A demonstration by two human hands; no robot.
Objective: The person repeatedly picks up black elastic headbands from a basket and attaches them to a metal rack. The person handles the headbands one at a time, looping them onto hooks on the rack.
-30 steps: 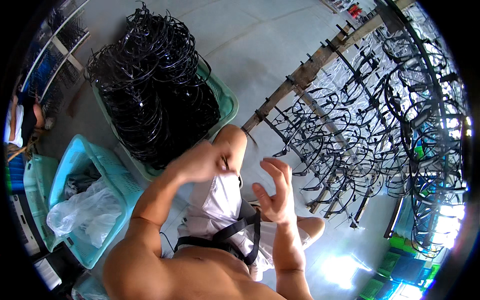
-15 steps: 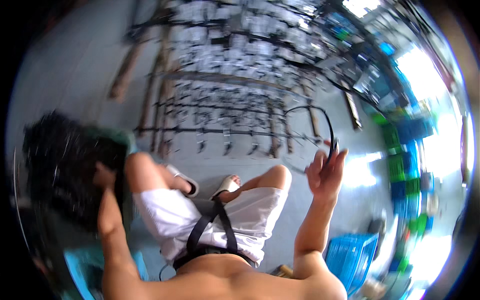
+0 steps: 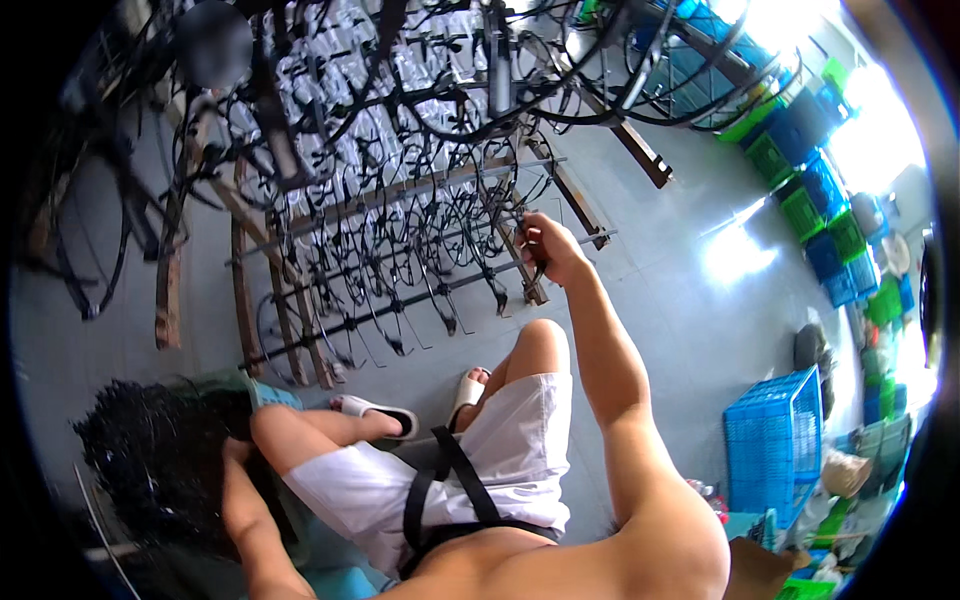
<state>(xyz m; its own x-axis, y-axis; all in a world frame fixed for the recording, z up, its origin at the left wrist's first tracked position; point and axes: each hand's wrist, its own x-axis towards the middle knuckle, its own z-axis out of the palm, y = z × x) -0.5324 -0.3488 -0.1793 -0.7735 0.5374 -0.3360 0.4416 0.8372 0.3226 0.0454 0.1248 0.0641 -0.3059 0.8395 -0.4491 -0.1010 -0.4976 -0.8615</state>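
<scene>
My right hand [image 3: 552, 250] reaches forward to the right end of a low rack [image 3: 420, 185]. Its fingers are closed on a thin black curved strip, of which only a short dark part shows by the fingertips. Many similar black curved pieces hang along the rack's rods beside it. My left hand [image 3: 237, 453] rests at the right edge of a tangled heap of black strips [image 3: 150, 460] on my left. The heap and shadow hide its fingers.
A green crate [image 3: 272, 395] shows beside the heap, next to my knee. Large black hoops [image 3: 640, 85] loom at the upper right. A blue basket [image 3: 765, 450] stands on the floor to my right; stacked green and blue crates [image 3: 805, 215] line the right side.
My right hand has moved forward and left, bringing the black strip from open air to the rack's end. My left hand stays at the heap. The view has turned and is sharper.
</scene>
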